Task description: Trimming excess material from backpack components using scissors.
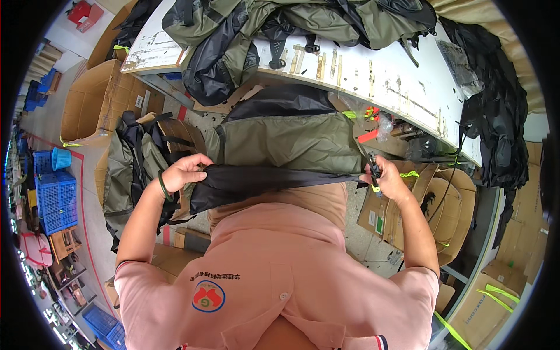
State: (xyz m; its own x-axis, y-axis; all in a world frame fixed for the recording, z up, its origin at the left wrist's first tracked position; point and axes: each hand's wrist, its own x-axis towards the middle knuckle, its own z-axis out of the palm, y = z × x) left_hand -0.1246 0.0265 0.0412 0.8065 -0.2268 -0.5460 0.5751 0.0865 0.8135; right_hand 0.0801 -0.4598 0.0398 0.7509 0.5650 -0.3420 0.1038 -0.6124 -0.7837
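An olive-green and black fabric bag (286,140) hangs stretched between my two hands, in front of my waist. Its black edge band (262,182) runs nearly straight from one hand to the other. At the left end, the thumb and fingers of my left hand (182,175) are closed in a pinch on the black fabric. My right hand (388,179) is closed at the opposite corner of the bag. A small black piece with a lime-yellow bit (374,170) shows at its fingers; I cannot make out whether it is a buckle or a tool.
Ahead, a worn white table (350,76) carries a heap of olive and black bags (303,23). Another bag (131,166) lies at my left by a cardboard box (96,102). Open cartons (449,204) stand at the right, near hanging black fabric (496,99). Blue crates (55,192) stand far left.
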